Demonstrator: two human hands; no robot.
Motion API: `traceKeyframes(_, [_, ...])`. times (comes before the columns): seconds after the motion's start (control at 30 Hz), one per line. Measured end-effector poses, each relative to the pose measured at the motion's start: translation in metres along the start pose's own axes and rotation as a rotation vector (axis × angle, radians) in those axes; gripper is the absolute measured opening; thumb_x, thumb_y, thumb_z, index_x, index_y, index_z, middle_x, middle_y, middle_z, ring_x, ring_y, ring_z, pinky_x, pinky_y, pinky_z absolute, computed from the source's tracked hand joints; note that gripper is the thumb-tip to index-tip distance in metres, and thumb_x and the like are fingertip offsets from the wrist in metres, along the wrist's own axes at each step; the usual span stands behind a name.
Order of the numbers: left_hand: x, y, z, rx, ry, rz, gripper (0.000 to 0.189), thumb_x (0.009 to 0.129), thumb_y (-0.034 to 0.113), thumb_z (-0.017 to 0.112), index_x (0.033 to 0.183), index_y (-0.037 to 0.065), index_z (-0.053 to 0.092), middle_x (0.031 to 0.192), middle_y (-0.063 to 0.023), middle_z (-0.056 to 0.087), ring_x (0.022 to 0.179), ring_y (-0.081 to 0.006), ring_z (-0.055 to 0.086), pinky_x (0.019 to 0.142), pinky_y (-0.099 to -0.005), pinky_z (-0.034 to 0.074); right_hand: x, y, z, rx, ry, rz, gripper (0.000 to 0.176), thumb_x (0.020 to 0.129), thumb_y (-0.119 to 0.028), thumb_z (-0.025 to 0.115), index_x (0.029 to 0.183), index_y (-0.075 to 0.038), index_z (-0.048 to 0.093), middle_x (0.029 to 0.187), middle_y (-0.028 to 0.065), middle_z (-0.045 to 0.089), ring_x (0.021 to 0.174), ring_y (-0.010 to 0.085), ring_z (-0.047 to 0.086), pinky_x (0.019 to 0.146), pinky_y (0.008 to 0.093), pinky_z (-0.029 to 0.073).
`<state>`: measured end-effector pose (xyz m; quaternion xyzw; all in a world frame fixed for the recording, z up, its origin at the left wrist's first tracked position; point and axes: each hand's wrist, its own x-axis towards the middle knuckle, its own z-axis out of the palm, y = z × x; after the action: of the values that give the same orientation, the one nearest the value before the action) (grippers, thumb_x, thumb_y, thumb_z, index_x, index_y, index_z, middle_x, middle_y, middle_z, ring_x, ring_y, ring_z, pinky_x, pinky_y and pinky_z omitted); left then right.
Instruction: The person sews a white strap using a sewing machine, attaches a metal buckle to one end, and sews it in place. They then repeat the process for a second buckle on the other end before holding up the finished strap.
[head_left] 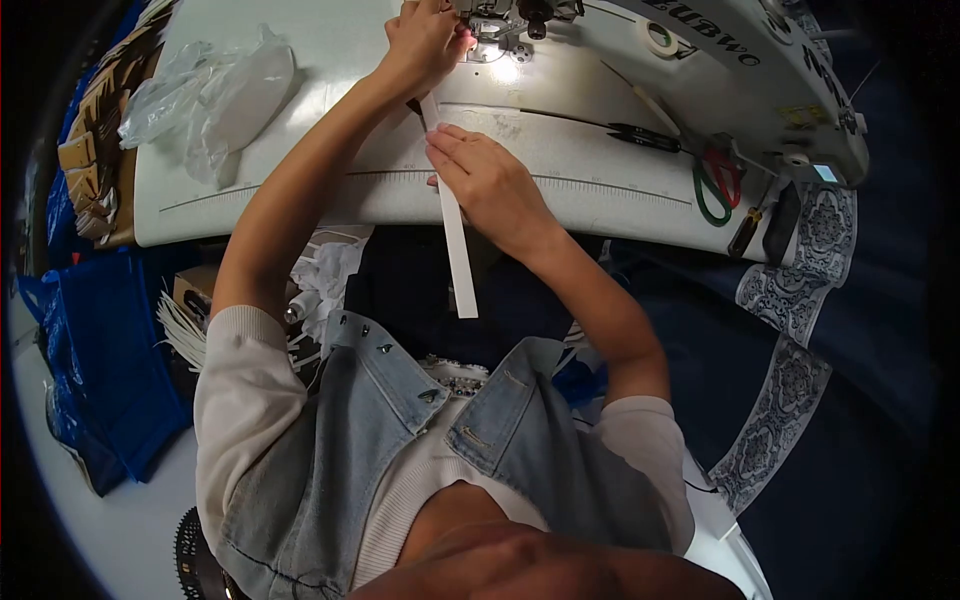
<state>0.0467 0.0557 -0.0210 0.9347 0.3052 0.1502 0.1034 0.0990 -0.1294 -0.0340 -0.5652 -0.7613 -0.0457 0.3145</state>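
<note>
A white strip (457, 262) runs from near the sewing machine's needle area (490, 50) down over the table's front edge. My right hand (485, 180) is closed on the strip at mid-length, its fingers together and a fingertip showing on the strip's left side. Farther up, at the left of the lit needle plate, is my left hand (425, 42); its fingers are bent and partly hidden, and what they hold cannot be made out. Something dark lies along the strip just below my left wrist.
A clear plastic bag (235, 100) lies on the left of the table (330, 60). Black snips (645, 137), red-and-green-handled scissors (722, 182), a screwdriver (746, 232) and a tape roll (657, 38) are at the right. Patterned cloth (780, 410) hangs beyond; a blue bag (110, 350) is at left.
</note>
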Motion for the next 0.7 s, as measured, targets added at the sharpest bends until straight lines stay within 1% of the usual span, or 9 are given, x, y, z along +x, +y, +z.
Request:
traceKeyframes(0.07, [0.001,-0.010,0.006,0.071,-0.018,0.041,0.024,0.085,0.022,0.066,0.104,0.007,0.064,0.100,-0.0128,0.056,0.102,-0.0315,0.049,0.083,-0.0474,0.038,-0.001,0.007,-0.006,-0.031,-0.037,0.023,0.025,0.079,-0.012,0.065,0.097,0.005,0.065,0.106,0.0140,0.064,0.109,0.0272,0.059,0.096,0.0354,0.046])
traceKeyframes(0.13, [-0.003,-0.011,-0.002,0.193,0.110,0.189,0.019,0.086,0.015,0.063,0.101,0.003,0.061,0.097,-0.0139,0.056,0.097,-0.0323,0.051,0.081,-0.0457,0.041,0.001,0.019,-0.009,-0.097,-0.012,0.070,0.026,0.079,-0.012,0.064,0.099,0.004,0.065,0.107,0.0148,0.064,0.108,0.0272,0.059,0.094,0.0348,0.047])
traceKeyframes(0.17, [-0.001,-0.013,-0.003,0.193,0.106,0.187,0.019,0.086,0.015,0.063,0.101,0.003,0.061,0.097,-0.0139,0.056,0.097,-0.0323,0.051,0.081,-0.0457,0.041,0.003,0.025,-0.009,-0.101,-0.025,0.107,0.029,0.079,-0.012,0.067,0.104,0.002,0.064,0.109,0.0135,0.064,0.108,0.0277,0.060,0.091,0.0362,0.049])
traceKeyframes(0.4, [0.007,-0.025,-0.008,-0.122,-0.058,0.203,0.017,0.086,0.011,0.062,0.099,0.001,0.060,0.096,-0.0150,0.057,0.094,-0.0329,0.052,0.080,-0.0440,0.042,0.027,0.048,-0.016,-0.151,-0.105,0.045,0.028,0.080,-0.014,0.067,0.103,0.002,0.064,0.107,0.0126,0.065,0.105,0.0281,0.061,0.087,0.0355,0.050])
traceKeyframes(0.47, [0.008,-0.029,-0.003,-0.221,-0.103,0.202,0.016,0.086,0.010,0.061,0.099,0.001,0.059,0.096,-0.0153,0.057,0.093,-0.0330,0.053,0.080,-0.0435,0.043,0.029,0.049,-0.020,-0.148,-0.213,0.026,0.028,0.080,-0.015,0.068,0.102,0.002,0.064,0.106,0.0114,0.064,0.102,0.0273,0.061,0.086,0.0357,0.050])
traceKeyframes(0.53, [0.008,-0.034,0.002,-0.321,-0.146,0.199,0.015,0.086,0.009,0.061,0.098,0.000,0.059,0.095,-0.0156,0.057,0.092,-0.0332,0.053,0.079,-0.0429,0.043,0.029,0.053,-0.021,-0.129,-0.229,0.010,0.029,0.079,-0.016,0.068,0.101,0.002,0.064,0.106,0.0113,0.063,0.100,0.0269,0.061,0.085,0.0358,0.051])
traceKeyframes(0.57, [0.007,-0.042,0.010,-0.326,-0.148,0.193,0.015,0.086,0.009,0.061,0.098,0.000,0.059,0.095,-0.0156,0.057,0.092,-0.0332,0.053,0.079,-0.0429,0.043,0.029,0.054,-0.021,-0.116,-0.233,-0.007,0.030,0.077,-0.016,0.069,0.101,0.002,0.064,0.106,0.0112,0.063,0.099,0.0266,0.062,0.084,0.0358,0.051])
traceKeyframes(0.63, [0.007,-0.055,0.024,-0.340,-0.037,0.288,0.016,0.084,0.006,0.061,0.098,0.000,0.058,0.094,-0.0170,0.058,0.088,-0.0337,0.054,0.079,-0.0405,0.045,0.028,0.059,-0.023,-0.078,-0.229,-0.027,0.031,0.076,-0.017,0.070,0.100,0.002,0.064,0.106,0.0114,0.062,0.098,0.0265,0.062,0.083,0.0358,0.050])
traceKeyframes(0.7, [0.006,-0.061,0.030,-0.344,-0.033,0.295,0.015,0.083,0.007,0.061,0.096,0.000,0.059,0.093,-0.0171,0.059,0.085,-0.0338,0.055,0.077,-0.0407,0.045,0.029,0.063,-0.024,-0.041,-0.217,-0.052,0.031,0.075,-0.017,0.071,0.100,0.001,0.064,0.106,0.0115,0.062,0.098,0.0264,0.062,0.083,0.0358,0.050])
